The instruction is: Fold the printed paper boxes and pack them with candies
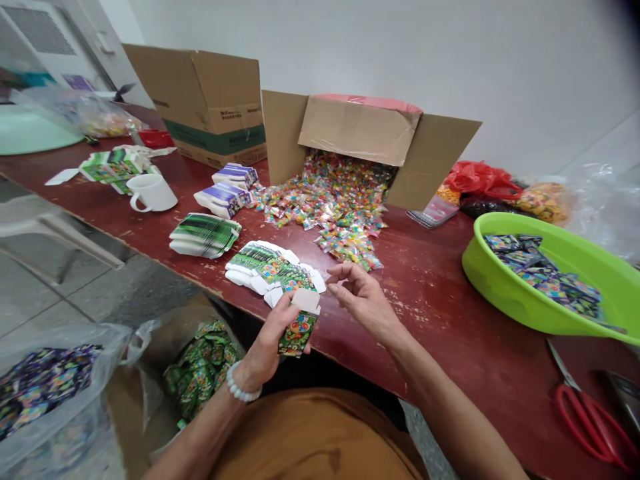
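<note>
My left hand [267, 343] grips a green box [298, 332], flap open, at the table [440, 293] edge, right hand [363, 297] empty, fingers half-curled beside it; looks light, thin card, crushable, hold by sides.

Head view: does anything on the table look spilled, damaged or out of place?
The cardboard box lies on its side, and candy packets spill from it across the red table. The table's front edge is chipped. The green carton in the left hand looks intact.
</note>
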### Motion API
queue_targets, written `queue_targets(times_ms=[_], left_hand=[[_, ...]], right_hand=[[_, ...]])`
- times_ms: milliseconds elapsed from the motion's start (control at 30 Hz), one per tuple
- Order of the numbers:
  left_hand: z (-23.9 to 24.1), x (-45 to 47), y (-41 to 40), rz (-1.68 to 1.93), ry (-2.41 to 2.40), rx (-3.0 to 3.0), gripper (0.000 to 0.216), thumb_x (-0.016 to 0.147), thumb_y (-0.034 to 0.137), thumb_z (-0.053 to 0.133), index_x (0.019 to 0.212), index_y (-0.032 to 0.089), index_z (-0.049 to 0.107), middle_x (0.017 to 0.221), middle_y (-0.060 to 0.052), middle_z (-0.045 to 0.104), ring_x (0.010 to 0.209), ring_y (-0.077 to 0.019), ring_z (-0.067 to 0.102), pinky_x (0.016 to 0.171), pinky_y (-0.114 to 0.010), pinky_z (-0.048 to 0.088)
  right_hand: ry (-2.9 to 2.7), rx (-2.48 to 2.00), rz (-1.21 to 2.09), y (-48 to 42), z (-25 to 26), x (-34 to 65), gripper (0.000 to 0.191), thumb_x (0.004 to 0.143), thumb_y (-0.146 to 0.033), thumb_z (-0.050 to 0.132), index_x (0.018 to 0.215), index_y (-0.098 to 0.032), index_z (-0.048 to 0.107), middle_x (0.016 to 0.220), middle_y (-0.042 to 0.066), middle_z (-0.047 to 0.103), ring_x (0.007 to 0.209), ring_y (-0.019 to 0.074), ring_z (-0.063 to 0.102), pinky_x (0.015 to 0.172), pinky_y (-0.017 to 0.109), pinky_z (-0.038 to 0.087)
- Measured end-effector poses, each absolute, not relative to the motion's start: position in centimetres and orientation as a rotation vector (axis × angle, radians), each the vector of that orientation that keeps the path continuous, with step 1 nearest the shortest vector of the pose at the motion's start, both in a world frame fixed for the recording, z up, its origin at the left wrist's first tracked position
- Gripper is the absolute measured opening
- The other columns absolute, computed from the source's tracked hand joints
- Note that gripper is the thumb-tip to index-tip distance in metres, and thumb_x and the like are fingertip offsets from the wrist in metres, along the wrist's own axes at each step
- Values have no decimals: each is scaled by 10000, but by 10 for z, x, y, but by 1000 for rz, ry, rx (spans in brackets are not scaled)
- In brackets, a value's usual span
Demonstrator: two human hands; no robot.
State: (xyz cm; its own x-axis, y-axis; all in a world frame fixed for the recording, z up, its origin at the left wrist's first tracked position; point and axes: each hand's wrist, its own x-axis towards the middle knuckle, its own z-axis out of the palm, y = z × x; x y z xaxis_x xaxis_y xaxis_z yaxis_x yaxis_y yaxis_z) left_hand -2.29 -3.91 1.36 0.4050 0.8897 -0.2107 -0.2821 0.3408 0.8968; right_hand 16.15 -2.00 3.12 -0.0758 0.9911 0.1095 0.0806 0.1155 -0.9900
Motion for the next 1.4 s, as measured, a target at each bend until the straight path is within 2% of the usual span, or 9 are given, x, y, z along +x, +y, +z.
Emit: queue_targets(times_ms=[233,400,600,933,1100,1167,1267,1333,1400], left_hand=[[10,-18,-40,965,793,856,430,870,479,586,1171,172,595,757,-25,667,584,-164,612,461,-251,515],[6,-19,-39,942,778,745,340,856,420,639,1099,186,596,773,-6,662,525,-134,610,414,-222,514],[8,-21,-36,791,672,530,428,937,510,483,1208,190,568,651,-14,665,425,-179,629,374,-285,536],[3,-17,-36,841,686,568,601,948,580,402,1340,151,555,733,-69,722,433,-166,630,381,-263,524],[4,-19,-29,872,709,446,364,933,308,533,1243,148,635,942,-73,742,496,-144,652,424,-267,555],[5,-18,-26,905,731,368,316,924,235,530,1191,129,662,961,-73,742,550,-135,671,492,-247,573],[7,-15,-23,952,728,262,312,942,239,507,1202,149,653,976,-64,744,659,-140,703,606,-243,590],[7,-14,-23,959,717,241,343,962,287,486,1259,179,620,1013,-63,743,721,-157,716,666,-275,599],[7,-16,-23,977,722,254,372,974,331,474,1291,182,598,1049,-76,740,790,-175,723,739,-301,597]], right_hand=[[-1309,-994,1520,-31,9,143,393,784,-365,735,1114,-234,568,947,13,644,702,127,578,629,259,494],[-1571,-1034,1007,-35,9,137,123,874,-321,662,932,-216,688,981,53,684,849,162,640,738,275,511],[-1836,-930,852,-38,18,142,230,952,-319,538,881,-189,715,887,57,725,808,161,677,775,276,524],[-1371,-1058,1455,-26,16,136,203,829,-356,682,804,-156,663,854,33,710,539,88,589,496,213,489],[-1593,-996,1271,-38,12,136,241,877,-422,643,946,-191,653,1011,48,665,728,145,662,639,285,548],[-1763,-1010,1048,-42,7,135,346,806,-419,731,1063,-213,624,1116,72,638,941,206,651,810,363,542],[-2028,-1014,730,-46,-1,134,806,626,-445,861,1305,-210,494,1338,145,528,1226,302,497,1005,476,427],[-2145,-1054,578,-46,-4,131,1036,568,-444,878,1428,-183,364,1419,184,455,1268,342,438,1030,518,378],[-2193,-1107,452,-45,-4,126,1018,587,-380,846,1447,-167,344,1390,182,488,1242,352,443,1024,525,355]])
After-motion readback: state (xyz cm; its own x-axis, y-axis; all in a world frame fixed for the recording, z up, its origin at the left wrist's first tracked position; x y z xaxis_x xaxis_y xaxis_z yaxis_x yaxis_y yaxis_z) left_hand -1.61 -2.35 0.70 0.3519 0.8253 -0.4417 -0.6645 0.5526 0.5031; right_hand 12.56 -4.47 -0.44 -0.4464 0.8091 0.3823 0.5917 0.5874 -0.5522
